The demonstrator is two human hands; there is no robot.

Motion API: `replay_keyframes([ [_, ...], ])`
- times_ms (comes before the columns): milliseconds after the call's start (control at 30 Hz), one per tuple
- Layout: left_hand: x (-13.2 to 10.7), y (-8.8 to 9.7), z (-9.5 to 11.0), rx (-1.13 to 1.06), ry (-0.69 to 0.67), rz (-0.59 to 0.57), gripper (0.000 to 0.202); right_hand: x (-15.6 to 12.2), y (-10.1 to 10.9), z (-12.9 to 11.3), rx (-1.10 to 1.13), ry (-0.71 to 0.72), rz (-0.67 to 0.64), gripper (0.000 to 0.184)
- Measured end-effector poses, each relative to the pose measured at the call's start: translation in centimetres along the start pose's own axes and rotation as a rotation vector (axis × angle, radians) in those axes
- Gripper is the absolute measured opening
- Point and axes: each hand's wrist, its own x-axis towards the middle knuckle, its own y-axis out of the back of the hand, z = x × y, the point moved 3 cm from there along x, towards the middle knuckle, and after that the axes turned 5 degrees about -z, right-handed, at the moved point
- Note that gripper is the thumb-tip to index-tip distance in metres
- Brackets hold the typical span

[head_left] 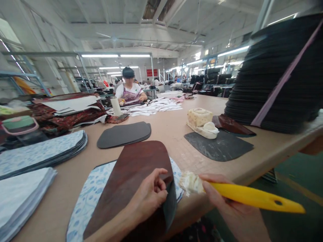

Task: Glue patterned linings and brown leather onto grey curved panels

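My right hand [227,201] grips a brush [252,196] by its yellow handle. Its bristles are caked with white paste and point left, close to the right edge of a brown leather-like panel [141,168]. That panel lies over blue-and-white patterned pieces [83,198] at the table's near side. With fingers curled, my left hand [152,190] pinches the panel's right edge, which bends up and shows a dark grey underside. The exact fingertip contact is partly hidden.
Grey panels [123,134] lie stacked beyond. At right, a cream block-like container [200,117] with white paste rests on a dark sheet [219,146], before a tall black stack [275,77]. Patterned stacks [42,151] lie left. A co-worker [130,89] sits across the table.
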Motion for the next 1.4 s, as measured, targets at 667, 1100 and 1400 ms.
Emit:
replay_keyframes([
  [667,0.0,0.7,-1.1,-0.16,-0.163,-0.039,0.062,4.0,-4.3,-0.4,-0.165,-0.012,-0.464,0.027],
  [1100,-0.2,0.6,-0.9,-0.162,-0.164,-0.073,0.061,2.2,-4.3,-0.9,-0.173,-0.03,-0.511,0.026],
  [1400,0.2,0.8,-0.9,-0.165,-0.15,-0.035,0.063,-0.7,-4.1,-5.1,-0.033,-0.085,-0.614,0.021],
])
